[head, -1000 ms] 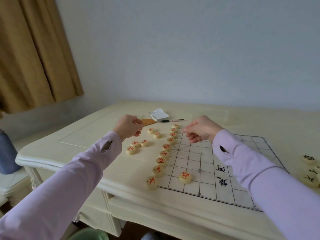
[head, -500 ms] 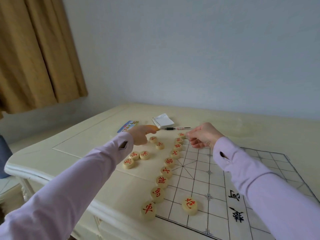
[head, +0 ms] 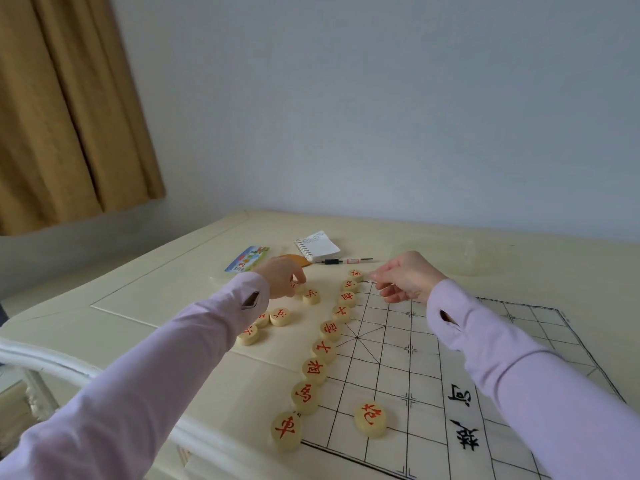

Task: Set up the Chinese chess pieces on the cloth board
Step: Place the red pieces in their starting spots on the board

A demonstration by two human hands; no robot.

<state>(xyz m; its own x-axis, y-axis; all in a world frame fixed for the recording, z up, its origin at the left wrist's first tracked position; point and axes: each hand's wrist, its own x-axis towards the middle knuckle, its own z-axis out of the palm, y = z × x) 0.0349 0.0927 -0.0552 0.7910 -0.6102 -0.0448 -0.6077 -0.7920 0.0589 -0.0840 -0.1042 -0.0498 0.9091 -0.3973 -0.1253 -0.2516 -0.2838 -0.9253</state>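
Note:
The cloth board (head: 450,344) lies on the table with a black grid. A row of red-lettered chess pieces (head: 323,349) runs along its left edge, and one red piece (head: 370,419) stands alone on the grid near me. Several loose red pieces (head: 280,316) lie left of the board. My left hand (head: 280,280) reaches down among them, its fingertips pinching a partly hidden piece (head: 295,285). My right hand (head: 407,277) is at the board's far left corner. Its thumb and forefinger pinch the cloth beside the farthest piece (head: 355,273) of the row.
A spiral notepad (head: 317,245), a pen (head: 348,261), a colourful card (head: 247,258) and an orange disc (head: 298,259) lie beyond the pieces. The table's rounded front edge (head: 62,358) runs at lower left. A brown curtain (head: 62,109) hangs at the left.
My left hand has moved from the orange disc down onto the loose pieces. My right hand stays at the board's far corner. The view has shifted closer and leftward.

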